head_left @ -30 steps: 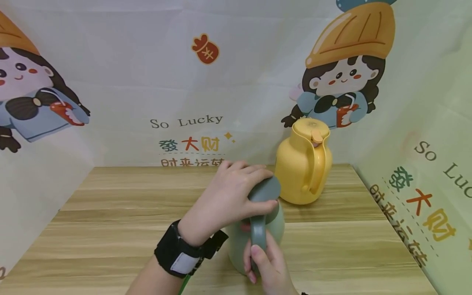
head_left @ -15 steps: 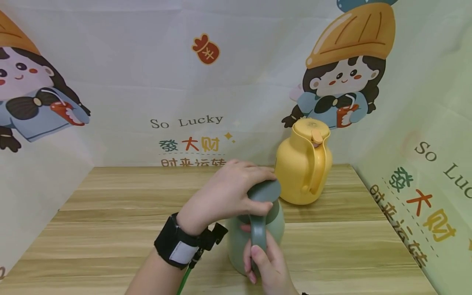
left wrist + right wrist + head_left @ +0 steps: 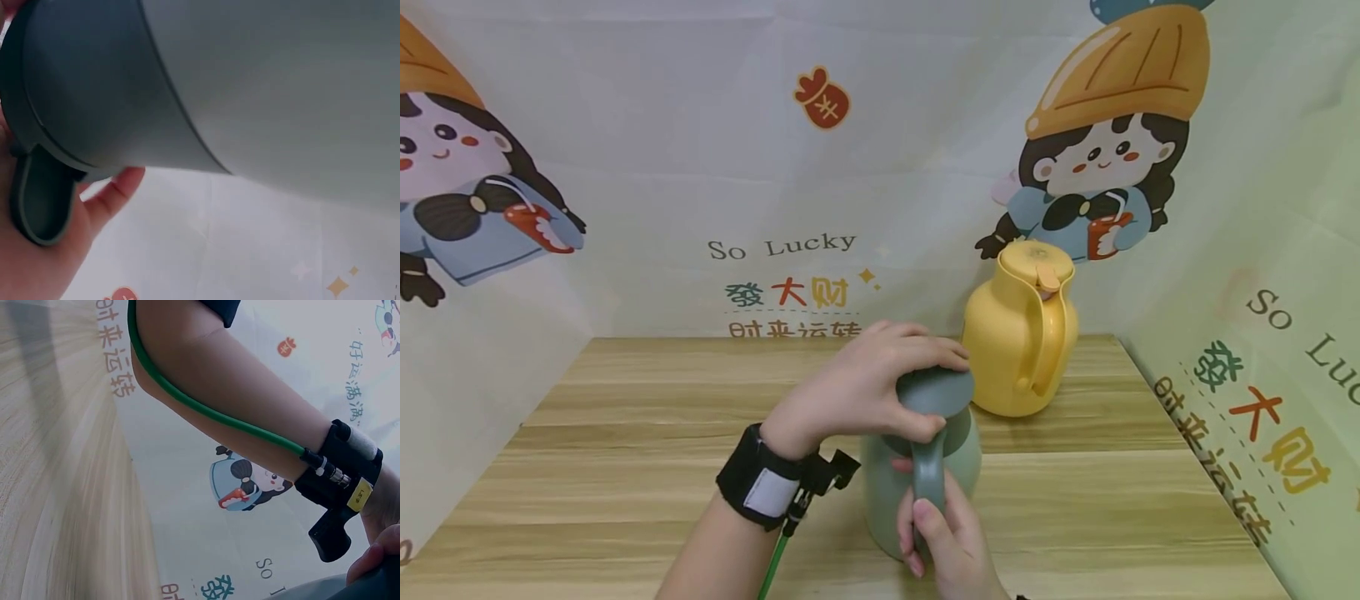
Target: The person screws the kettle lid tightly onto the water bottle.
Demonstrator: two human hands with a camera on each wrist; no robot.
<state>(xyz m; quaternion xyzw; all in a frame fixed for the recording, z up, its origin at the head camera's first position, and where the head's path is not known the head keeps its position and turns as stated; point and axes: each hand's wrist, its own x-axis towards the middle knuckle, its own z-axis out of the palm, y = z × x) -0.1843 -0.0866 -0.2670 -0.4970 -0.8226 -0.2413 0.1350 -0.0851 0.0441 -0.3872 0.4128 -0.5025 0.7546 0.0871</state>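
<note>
A pale green thermos jug point(image 3: 883, 492) with a dark grey-green neck and handle stands upright on the table in the head view. My right hand point(image 3: 951, 533) grips its handle point(image 3: 928, 467), the thumb lying along the near side. Over the top, my left hand point(image 3: 865, 383) holds the round dark lid point(image 3: 938, 392), with the thumb at the near edge and fingers curled round the far edge. The left wrist view shows the jug's neck point(image 3: 94, 81) close up, a spout-like tab point(image 3: 44, 200) on the lid and a fingertip beside the rim.
A yellow thermos jug point(image 3: 1018, 342) stands behind and to the right on the wooden table point(image 3: 662, 450). Printed cloth walls point(image 3: 647, 167) enclose the back and sides. A green cable point(image 3: 772, 567) runs from the black band point(image 3: 767, 483) on the left wrist.
My left hand has turned on the lid, its thumb shifting left along the near edge and the wrist rising slightly. The right hand keeps its grip on the handle.
</note>
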